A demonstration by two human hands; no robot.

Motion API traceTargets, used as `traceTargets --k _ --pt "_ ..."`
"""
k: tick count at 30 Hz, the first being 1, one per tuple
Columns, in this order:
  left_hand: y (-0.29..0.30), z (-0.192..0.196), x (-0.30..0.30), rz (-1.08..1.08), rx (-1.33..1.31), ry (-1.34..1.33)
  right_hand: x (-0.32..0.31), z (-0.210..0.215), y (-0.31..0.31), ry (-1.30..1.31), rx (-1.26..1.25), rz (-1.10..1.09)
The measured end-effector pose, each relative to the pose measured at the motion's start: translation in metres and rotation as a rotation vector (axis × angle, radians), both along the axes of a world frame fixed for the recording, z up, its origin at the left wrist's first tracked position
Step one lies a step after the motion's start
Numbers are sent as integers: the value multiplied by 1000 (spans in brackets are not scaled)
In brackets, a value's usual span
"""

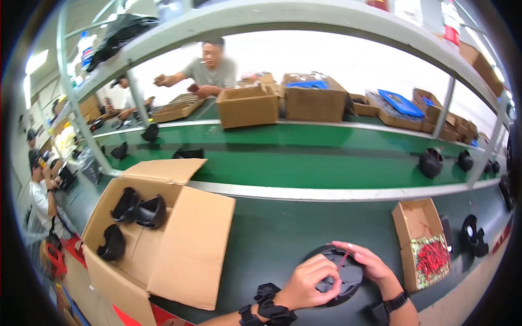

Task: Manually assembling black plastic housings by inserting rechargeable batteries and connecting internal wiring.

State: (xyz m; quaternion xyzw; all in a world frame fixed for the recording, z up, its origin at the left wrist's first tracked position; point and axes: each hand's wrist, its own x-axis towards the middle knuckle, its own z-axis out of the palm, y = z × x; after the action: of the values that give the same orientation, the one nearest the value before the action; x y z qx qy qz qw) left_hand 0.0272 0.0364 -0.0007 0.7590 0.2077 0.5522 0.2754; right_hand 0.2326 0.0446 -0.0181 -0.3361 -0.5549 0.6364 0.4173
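On the dark green bench in front of me lies a round black plastic housing (352, 278), its ribbed inside facing up. My right hand (371, 263) curls around its far right rim and grips it. Over the left part of the housing, my left hand (311, 283) is closed, its fingertips pinched together inside the rim; whatever is between them is too small to make out. A thin red wire (343, 259) runs across the housing between the fingers of both hands.
An open cardboard box (185, 247) with several curved black shells (150, 212) stands left. A smaller box (408, 223) of red wired parts (433, 257) is right, near a black part (474, 236). Beyond runs a green conveyor (283, 157) carrying black housings (430, 163); a person (209, 70) works opposite.
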Motion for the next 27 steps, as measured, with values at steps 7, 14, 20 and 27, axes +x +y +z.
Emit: traceTargets --k 7,14,20,27 --pt "5 4 -2 62 -7 69 -11 -18 17 136 145 -22" --pt "4 2 1 55 -28 119 -5 -28 16 170 115 -69" --pt "2 4 0 56 -30 148 -7 -31 16 192 102 -57" --pt "1 5 2 54 -42 151 -9 -24 12 189 98 -1"
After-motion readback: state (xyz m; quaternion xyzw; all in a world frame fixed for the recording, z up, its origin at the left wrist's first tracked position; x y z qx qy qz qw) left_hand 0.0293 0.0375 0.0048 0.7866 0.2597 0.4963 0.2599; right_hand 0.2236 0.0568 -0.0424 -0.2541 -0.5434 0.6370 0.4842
